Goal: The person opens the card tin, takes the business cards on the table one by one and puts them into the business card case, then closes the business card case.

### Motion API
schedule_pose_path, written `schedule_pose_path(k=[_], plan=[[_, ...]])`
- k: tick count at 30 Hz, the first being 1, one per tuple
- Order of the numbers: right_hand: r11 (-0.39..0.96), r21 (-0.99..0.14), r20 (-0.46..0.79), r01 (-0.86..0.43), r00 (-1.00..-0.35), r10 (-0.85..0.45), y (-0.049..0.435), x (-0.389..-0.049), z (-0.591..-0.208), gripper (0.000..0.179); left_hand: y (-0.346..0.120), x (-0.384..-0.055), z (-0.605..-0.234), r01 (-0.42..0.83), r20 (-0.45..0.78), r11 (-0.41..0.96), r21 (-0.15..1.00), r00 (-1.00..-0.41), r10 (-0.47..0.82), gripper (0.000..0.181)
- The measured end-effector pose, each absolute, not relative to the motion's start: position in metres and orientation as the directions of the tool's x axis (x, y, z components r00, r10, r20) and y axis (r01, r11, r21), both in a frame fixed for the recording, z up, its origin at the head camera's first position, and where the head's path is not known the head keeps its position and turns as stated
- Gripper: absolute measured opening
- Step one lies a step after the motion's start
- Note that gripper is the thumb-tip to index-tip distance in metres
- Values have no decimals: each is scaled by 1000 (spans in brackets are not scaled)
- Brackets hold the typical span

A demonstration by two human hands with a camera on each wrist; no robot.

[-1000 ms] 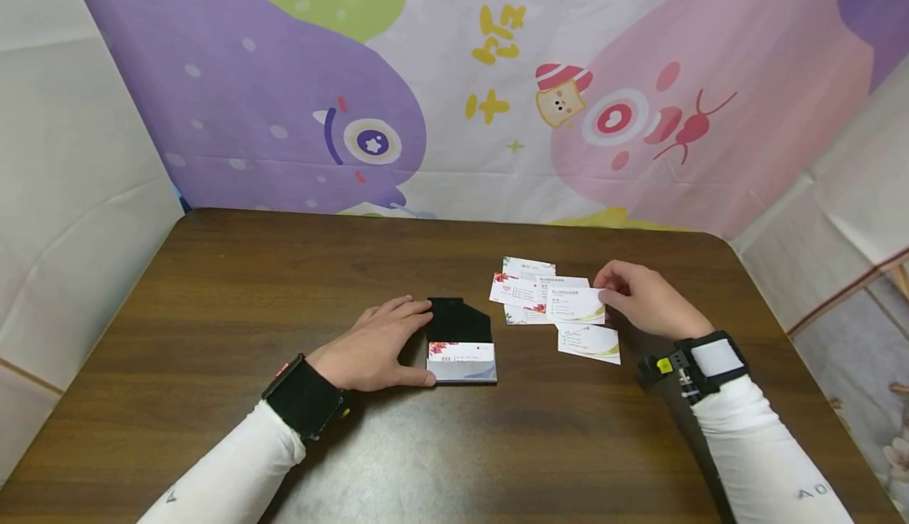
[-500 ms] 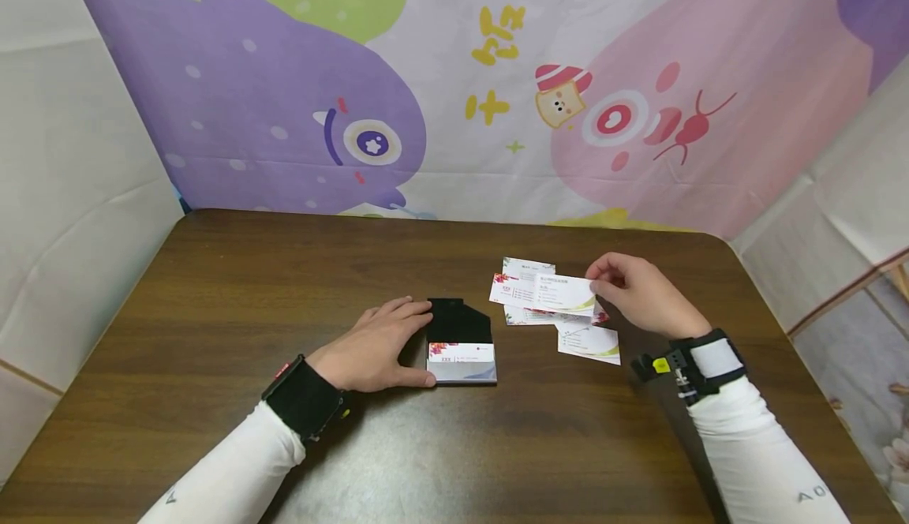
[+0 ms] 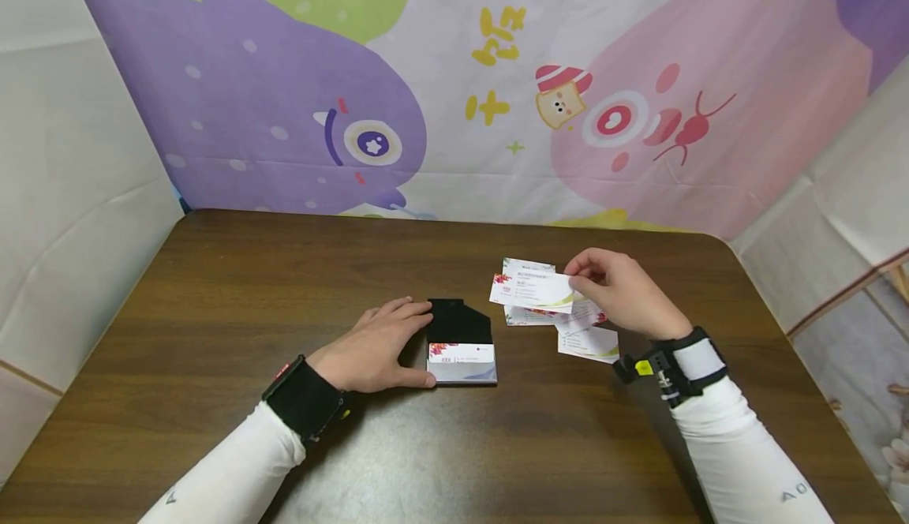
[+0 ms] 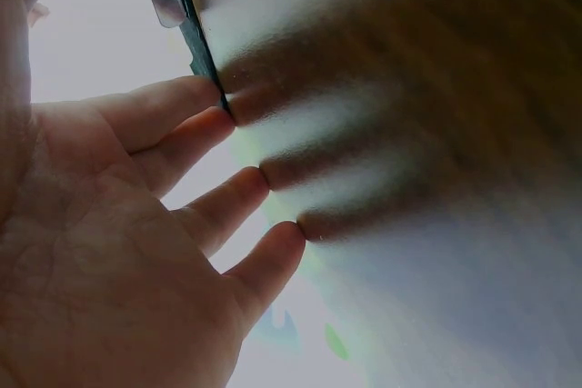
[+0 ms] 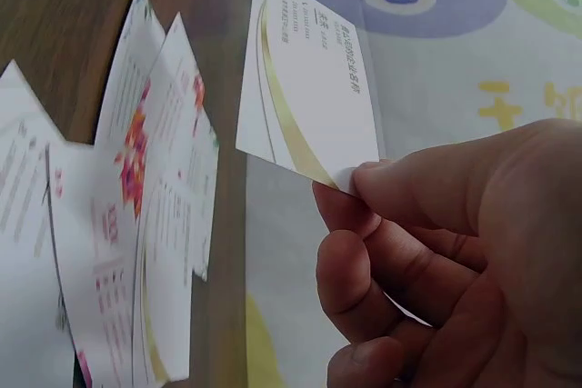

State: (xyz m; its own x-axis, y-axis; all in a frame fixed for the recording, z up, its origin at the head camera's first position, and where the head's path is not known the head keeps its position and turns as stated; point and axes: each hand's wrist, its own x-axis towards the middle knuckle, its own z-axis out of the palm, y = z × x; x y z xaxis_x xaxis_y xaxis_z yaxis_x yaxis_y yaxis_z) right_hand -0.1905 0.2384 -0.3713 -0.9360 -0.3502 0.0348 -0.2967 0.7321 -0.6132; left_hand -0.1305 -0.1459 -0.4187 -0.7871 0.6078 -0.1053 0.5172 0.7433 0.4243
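Observation:
My right hand pinches a white business card by one corner, between thumb and fingers. Gold and grey curved stripes run along the card, which is lifted above several loose business cards overlapping on the table. To the left, a card case lies with its black flap folded back. A card with red flowers shows in its pocket. My left hand rests at the case's left side, fingers stretched out, thumb at the lower corner. In the left wrist view its fingertips touch the tabletop.
The brown wooden table reaches back to a cloth backdrop printed with cartoon figures. White cloth panels stand at either side. The loose cards, some with red flowers, lie to the right of the case.
My right hand has moved left with the pinched card, away from the right side of the pile and over its left part. My left hand and the case have stayed still.

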Motion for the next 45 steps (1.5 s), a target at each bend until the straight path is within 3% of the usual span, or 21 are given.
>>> schedule_pose_path(k=[13,45], plan=[[681,-628,90,-376,-905,-416,206,-189,-374,7,-146,-131,-418,521,-102,743,421,-786,609,95],[617,-666,43,-419,-848,-528,148,-182,-392,5,-144,-131,-419,504,-110,753,423,-796,595,97]])
